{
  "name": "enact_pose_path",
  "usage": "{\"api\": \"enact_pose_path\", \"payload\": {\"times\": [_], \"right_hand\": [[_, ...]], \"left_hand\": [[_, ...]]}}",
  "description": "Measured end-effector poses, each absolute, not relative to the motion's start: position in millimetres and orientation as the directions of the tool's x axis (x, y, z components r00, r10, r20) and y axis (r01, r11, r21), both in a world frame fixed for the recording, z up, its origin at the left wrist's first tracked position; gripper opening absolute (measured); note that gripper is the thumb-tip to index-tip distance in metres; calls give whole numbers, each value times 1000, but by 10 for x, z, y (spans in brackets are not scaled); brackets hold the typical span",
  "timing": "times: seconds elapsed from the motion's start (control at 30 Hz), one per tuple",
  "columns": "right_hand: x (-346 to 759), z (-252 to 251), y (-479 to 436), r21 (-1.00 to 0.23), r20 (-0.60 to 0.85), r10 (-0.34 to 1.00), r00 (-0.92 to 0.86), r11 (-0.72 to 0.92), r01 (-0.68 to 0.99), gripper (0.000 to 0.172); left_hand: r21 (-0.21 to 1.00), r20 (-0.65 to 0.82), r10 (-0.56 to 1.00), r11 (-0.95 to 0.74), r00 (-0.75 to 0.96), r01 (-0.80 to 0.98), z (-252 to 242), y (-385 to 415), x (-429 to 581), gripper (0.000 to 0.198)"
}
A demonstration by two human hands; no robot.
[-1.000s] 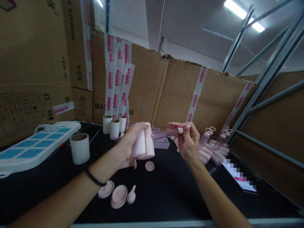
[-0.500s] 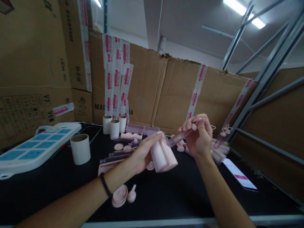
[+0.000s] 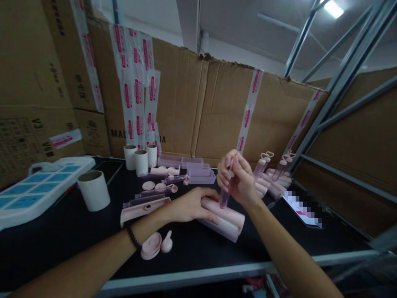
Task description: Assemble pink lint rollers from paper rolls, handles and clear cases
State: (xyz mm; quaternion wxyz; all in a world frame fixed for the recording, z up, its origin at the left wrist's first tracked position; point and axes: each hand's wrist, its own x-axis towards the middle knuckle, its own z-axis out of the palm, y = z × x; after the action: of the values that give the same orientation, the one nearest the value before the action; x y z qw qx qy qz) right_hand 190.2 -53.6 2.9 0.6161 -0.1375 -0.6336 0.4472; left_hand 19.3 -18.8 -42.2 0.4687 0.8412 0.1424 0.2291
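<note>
On the black table lies a pink cylindrical holder (image 3: 228,219), a white roll showing along its open side. My left hand (image 3: 194,205) is wrapped over its left end and keeps it against the table. In my right hand (image 3: 237,176) is a clear pink tube (image 3: 223,199), pinched near its top and held nearly upright. The tube's lower end meets the top of the holder; whether it sits inside an opening I cannot tell. By my left wrist are stacked pink round caps (image 3: 151,244) and a small pink bulb-shaped piece (image 3: 167,243).
White paper-wrapped rolls (image 3: 142,162) stand at the back left, one larger roll (image 3: 93,191) nearer. A white power strip (image 3: 40,186) lies far left. Translucent purple trays (image 3: 200,174) sit behind my hands. Finished-looking pink holders (image 3: 274,186) and a phone (image 3: 302,211) lie to the right.
The pink holder has come down from the air onto the table and turned lengthwise. My right hand has moved left, and the clear tube went from slanted to nearly upright against the holder.
</note>
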Motion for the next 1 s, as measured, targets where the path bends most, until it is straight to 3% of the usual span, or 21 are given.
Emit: {"api": "enact_pose_path", "payload": {"times": [0.37,0.6,0.77,0.9,1.0], "right_hand": [[1961,-135,-503,-723,690,694,-208,645,-248,33],[1990,-65,-608,-726,669,686,-286,686,-52,30],[1972,85,-704,-598,695,642,-323,766,237,27],[2025,299,-781,-385,654,587,-477,801,459,24],[2060,481,-830,-256,575,575,-582,802,539,21]], "left_hand": [[736,290,434,-671,853,91,-386,-268,186,25],[749,425,633,-648,647,142,-383,-452,385,30],[873,439,718,-483,541,-67,-345,-594,437,21],[921,390,727,-306,566,-241,-335,-664,422,21],[929,366,739,-255,565,-269,-339,-662,427,28]]}}
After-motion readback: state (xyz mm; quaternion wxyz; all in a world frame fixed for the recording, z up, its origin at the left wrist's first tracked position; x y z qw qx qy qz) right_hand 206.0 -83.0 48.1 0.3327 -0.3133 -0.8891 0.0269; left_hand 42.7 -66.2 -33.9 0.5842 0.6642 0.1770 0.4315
